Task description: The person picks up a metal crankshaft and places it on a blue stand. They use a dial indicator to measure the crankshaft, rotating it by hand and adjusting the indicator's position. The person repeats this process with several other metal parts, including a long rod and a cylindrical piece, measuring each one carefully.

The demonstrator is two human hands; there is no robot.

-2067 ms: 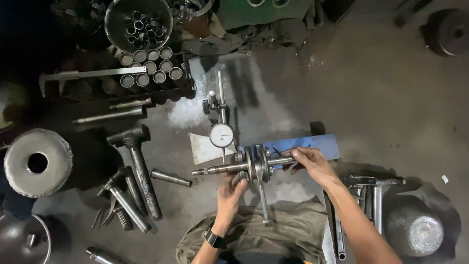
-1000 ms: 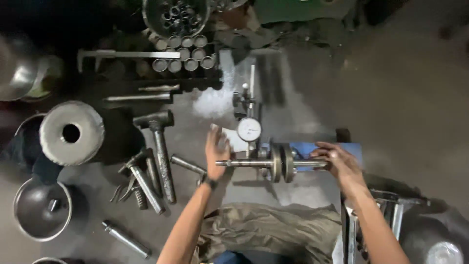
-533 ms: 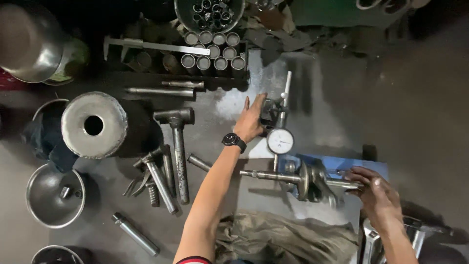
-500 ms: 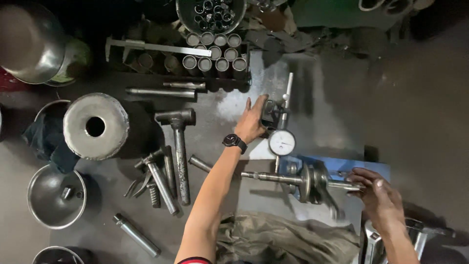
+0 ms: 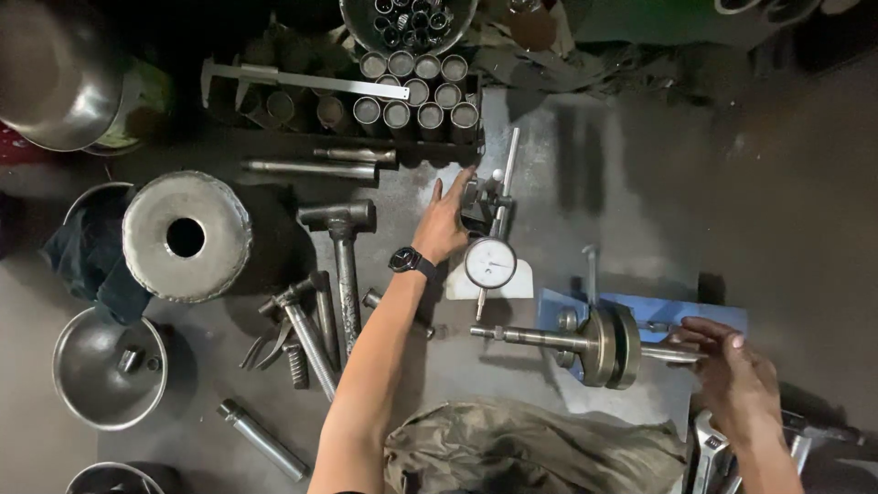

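My left hand (image 5: 444,220), with a black watch on the wrist, reaches forward to the black base of a dial indicator stand (image 5: 479,201) and touches it. The round white dial gauge (image 5: 490,263) hangs on the stand's rod just right of my wrist. A steel crankshaft (image 5: 604,344) lies level on a blue support (image 5: 658,311) at the right. My right hand (image 5: 732,375) grips the crankshaft's right shaft end.
A hammer (image 5: 343,252) and several punches and rods lie left of my arm. A heavy round metal block (image 5: 186,236) with a centre hole sits further left. Metal bowls (image 5: 108,366), a caliper (image 5: 302,80) and a rack of cylindrical sleeves (image 5: 416,91) lie around. A cloth (image 5: 521,453) covers my lap.
My left hand left the crankshaft's left end and reached forward to the dial indicator's base. My right hand stayed on the crankshaft's right end. The view shifted left.
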